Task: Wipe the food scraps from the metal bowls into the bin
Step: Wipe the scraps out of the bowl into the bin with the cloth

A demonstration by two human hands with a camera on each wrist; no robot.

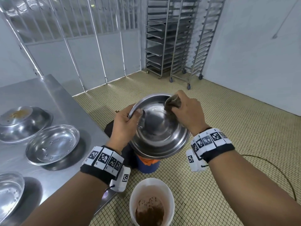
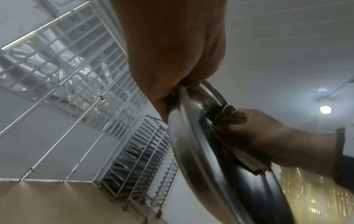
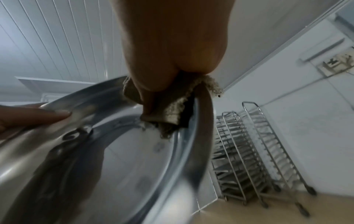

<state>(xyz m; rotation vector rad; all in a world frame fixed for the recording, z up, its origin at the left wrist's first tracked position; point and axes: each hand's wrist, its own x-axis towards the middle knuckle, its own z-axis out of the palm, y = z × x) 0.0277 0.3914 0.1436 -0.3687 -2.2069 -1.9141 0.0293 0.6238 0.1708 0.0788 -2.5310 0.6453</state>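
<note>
A large metal bowl [image 1: 160,129] is held tilted over a blue bin [image 1: 148,164] with an orange liner. My left hand [image 1: 128,119] grips the bowl's left rim [image 2: 184,97], thumb inside. My right hand [image 1: 185,110] clutches a brown-grey cloth [image 1: 172,101] and presses it against the inside wall near the bowl's upper right rim. In the right wrist view the cloth [image 3: 168,112] sits bunched under my fingers against the bowl [image 3: 118,151]. The bowl's inside looks shiny, with no scraps showing. Most of the bin is hidden beneath the bowl.
A steel table [image 1: 53,98] at the left carries three more metal bowls: one upside down with crumbs [image 1: 22,121], one upright [image 1: 52,144], one at the near edge [image 1: 9,193]. A white bucket [image 1: 152,203] with brown residue stands on the tiled floor. Wheeled racks [image 1: 175,38] line the far wall.
</note>
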